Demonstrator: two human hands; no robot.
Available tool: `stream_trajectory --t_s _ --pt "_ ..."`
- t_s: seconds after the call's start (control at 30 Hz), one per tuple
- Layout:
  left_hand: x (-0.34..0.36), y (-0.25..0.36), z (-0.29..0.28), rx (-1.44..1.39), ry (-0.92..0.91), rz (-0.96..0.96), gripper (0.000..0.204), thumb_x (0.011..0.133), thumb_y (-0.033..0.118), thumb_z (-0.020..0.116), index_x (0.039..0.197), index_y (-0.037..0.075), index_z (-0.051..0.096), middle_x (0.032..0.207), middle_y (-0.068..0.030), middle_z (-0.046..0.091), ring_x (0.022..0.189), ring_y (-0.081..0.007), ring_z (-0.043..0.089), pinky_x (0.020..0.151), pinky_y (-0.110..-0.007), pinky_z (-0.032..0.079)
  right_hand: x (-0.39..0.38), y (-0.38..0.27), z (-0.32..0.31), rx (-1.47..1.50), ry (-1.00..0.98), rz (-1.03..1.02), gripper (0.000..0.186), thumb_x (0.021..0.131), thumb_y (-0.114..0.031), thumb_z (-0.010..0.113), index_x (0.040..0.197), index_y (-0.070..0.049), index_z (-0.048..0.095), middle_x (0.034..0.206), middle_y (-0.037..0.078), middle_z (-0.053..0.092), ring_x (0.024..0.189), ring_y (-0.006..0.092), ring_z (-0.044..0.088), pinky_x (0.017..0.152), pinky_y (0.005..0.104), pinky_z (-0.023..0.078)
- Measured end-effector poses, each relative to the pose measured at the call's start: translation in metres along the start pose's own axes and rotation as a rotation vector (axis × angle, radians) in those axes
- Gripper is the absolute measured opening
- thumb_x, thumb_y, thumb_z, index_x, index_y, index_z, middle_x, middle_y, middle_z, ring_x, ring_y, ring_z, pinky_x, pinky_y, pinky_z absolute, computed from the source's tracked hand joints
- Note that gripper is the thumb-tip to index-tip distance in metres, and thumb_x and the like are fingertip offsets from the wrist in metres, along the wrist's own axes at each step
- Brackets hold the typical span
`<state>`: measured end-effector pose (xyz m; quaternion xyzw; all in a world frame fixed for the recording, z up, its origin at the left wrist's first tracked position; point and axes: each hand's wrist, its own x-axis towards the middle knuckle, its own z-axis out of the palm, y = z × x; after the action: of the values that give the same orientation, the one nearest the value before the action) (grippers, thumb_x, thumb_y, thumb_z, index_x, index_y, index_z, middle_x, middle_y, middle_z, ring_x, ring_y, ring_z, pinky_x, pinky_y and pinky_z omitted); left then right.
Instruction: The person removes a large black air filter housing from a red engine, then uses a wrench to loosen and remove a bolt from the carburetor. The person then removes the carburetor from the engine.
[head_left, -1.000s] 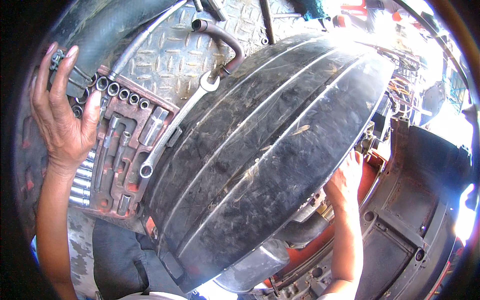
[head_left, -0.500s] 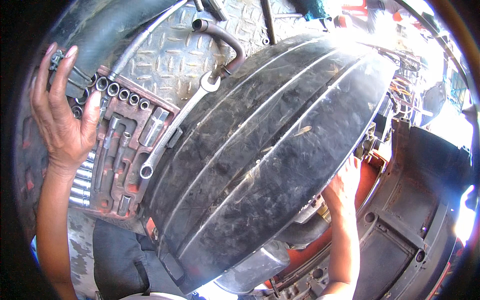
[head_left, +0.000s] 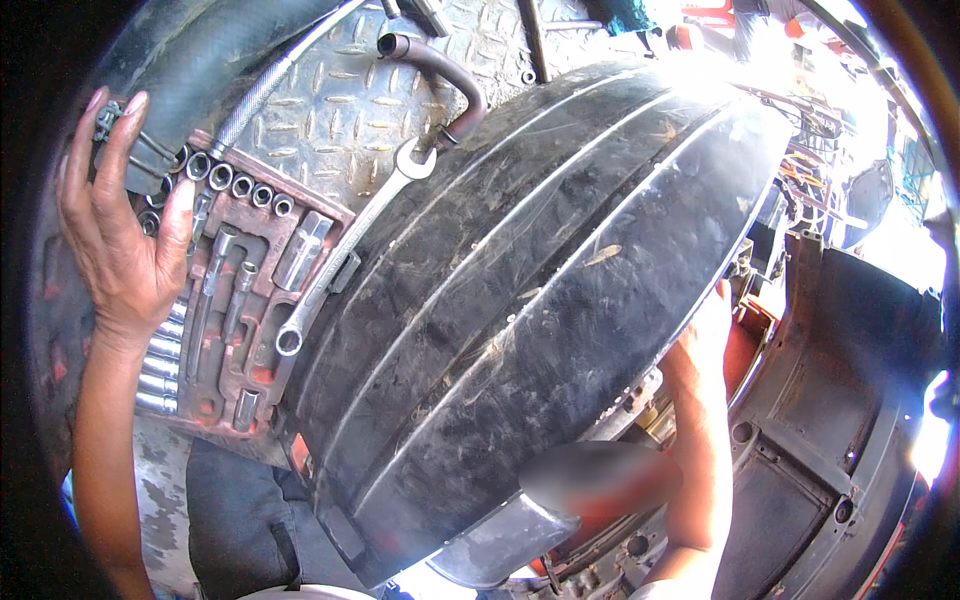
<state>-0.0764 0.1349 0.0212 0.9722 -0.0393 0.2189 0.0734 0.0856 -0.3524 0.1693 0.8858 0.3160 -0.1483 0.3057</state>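
Left hand [head_left: 125, 250]: spread wide over tool tray [head_left: 265, 228], no grip visible. Right hand [head_left: 703, 325]: partly hidden behind black cover [head_left: 520, 320]; cannot tell grip. Caution: pushing the cover could dislodge the wrench [head_left: 348, 250] alongside.

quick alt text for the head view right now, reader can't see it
A person's right hand reaches behind the edge of a large black ribbed panel, fingertips hidden. The left hand is spread over a reddish socket tray, and a wrench lies beside the panel.

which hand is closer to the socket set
Left. The left hand is at the left part of the socket set; the right hand is beyond the black cover.
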Motion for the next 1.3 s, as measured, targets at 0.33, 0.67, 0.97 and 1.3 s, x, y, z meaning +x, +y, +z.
stream_trajectory --t_s 0.33,0.67,0.97,1.3 --pt "-0.001 -0.002 0.0 -0.003 -0.013 -0.003 0.067 0.101 0.027 0.067 0.16 0.014 0.037 0.16 -0.0127 0.043 0.148 -0.0299 0.038 0.122 -0.045 0.032 -0.096 0.037 0.045 -0.158 0.162 -0.197 0.047 0.081 -0.016 0.066 0.127 -0.021 0.071 0.136 0.002 0.062 0.121 0.0262 0.055 0.108 0.0472 0.042" --pt "-0.001 -0.004 -0.003 0.065 -0.065 0.014 0.067 0.101 0.027 0.067 0.159 0.011 0.036 0.158 -0.0141 0.045 0.146 -0.0321 0.04 0.12 -0.046 0.034 -0.104 0.011 0.013 0.132 0.098 -0.015 0.04 0.084 -0.011 0.07 0.124 -0.011 0.066 0.119 0.011 0.068 0.113 0.0306 0.064 0.102 0.0479 0.044" --pt "0.0 -0.002 -0.001 -0.01 -0.018 0.009 0.068 0.1 0.027 0.069 0.159 0.011 0.038 0.158 -0.0142 0.044 0.146 -0.0321 0.04 0.119 -0.046 0.034 -0.045 -0.005 -0.003 0.022 -0.013 0.001 0.035 0.077 -0.007 0.069 0.112 -0.007 0.065 0.109 0.01 0.062 0.109 0.0294 0.06 0.101 0.0457 0.042" --pt "-0.002 -0.004 -0.001 -0.028 -0.031 0.006 0.069 0.099 0.027 0.07 0.158 0.012 0.038 0.159 -0.0127 0.044 0.148 -0.0302 0.039 0.12 -0.045 0.033 -0.025 0.005 0.001 0.043 -0.065 0.02 0.031 0.077 -0.008 0.068 0.108 -0.005 0.067 0.108 0.012 0.062 0.108 0.0307 0.06 0.096 0.0451 0.043"
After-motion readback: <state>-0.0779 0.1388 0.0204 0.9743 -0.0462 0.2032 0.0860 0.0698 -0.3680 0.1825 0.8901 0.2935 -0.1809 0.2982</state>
